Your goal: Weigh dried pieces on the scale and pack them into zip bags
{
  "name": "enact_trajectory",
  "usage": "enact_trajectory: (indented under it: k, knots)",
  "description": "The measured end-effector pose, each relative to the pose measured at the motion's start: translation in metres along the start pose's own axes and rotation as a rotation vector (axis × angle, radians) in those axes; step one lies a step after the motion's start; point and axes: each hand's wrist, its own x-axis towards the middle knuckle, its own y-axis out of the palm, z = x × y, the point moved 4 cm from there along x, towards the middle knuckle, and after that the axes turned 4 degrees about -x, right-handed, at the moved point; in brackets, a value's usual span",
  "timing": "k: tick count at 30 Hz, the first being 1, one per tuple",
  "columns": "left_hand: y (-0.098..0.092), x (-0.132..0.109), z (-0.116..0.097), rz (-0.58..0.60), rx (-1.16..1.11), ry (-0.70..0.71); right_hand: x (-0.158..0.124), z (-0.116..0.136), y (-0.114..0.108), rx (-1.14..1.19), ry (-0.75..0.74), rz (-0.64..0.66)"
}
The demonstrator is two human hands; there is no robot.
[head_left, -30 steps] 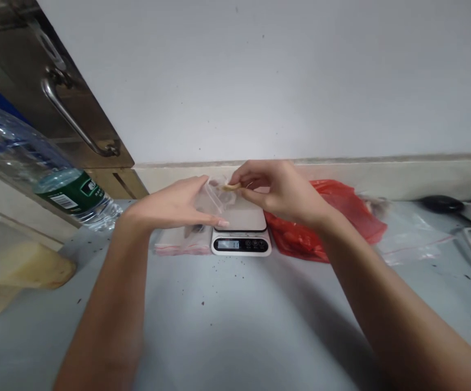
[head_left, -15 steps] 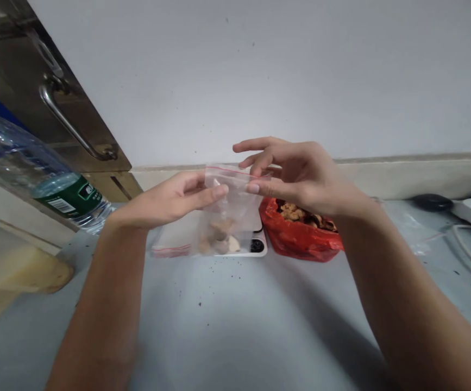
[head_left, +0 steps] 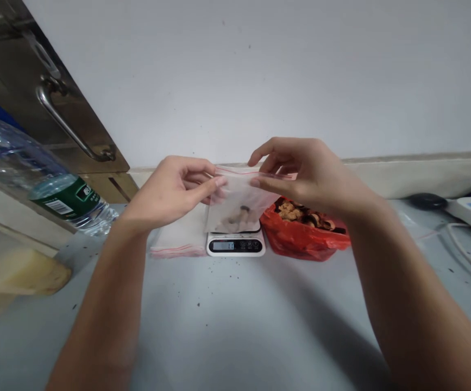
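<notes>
Between my two hands hangs a clear zip-lock bag (head_left: 239,198) with a red line along its top and several brownish dried pieces at its bottom. My left hand (head_left: 178,187) pinches its upper left side, thumb in front. At the upper right, my right hand (head_left: 296,168) grips the bag near the red line with thumb and fingers. Right behind and below the bag is a white digital scale (head_left: 237,245) with a lit display; the bag hides most of its platform. Whether the bag touches the scale, I cannot tell.
Left of the scale lies a stack of flat zip-lock bags (head_left: 180,239). A red plastic bag (head_left: 300,241) of dried brown pieces stands at its right. A water bottle (head_left: 68,195) and a plastic container (head_left: 23,266) are at the left; a white cable (head_left: 469,244) lies at the right.
The zip-lock bag has moved slightly right and up, uncovering the scale's display. My right hand's raised fingers have curled down onto the bag's top.
</notes>
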Motion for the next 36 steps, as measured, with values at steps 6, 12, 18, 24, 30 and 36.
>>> enact_trajectory:
  k: [6, 12, 18, 24, 30, 36]
  knots:
    - [0.002, -0.004, -0.015, -0.034, 0.129, 0.135, -0.002, 0.01, 0.0, -0.042, -0.007, 0.078]
    - [0.004, -0.007, -0.019, -0.067, 0.285, 0.249, 0.0, 0.015, 0.005, 0.012, -0.014, 0.123]
    - [0.013, -0.004, -0.02, -0.022, 0.356, 0.301, 0.0, 0.017, 0.007, 0.009, -0.015, 0.193]
    - [0.018, -0.002, -0.022, 0.036, 0.265, 0.323, -0.002, 0.019, 0.007, -0.037, -0.07, 0.211]
    - [0.015, -0.004, -0.022, 0.069, 0.356, 0.27, -0.001, 0.019, 0.01, 0.023, -0.099, 0.18]
    - [-0.002, -0.005, -0.017, -0.012, 0.444, 0.254, -0.002, 0.003, -0.002, 0.035, -0.031, 0.175]
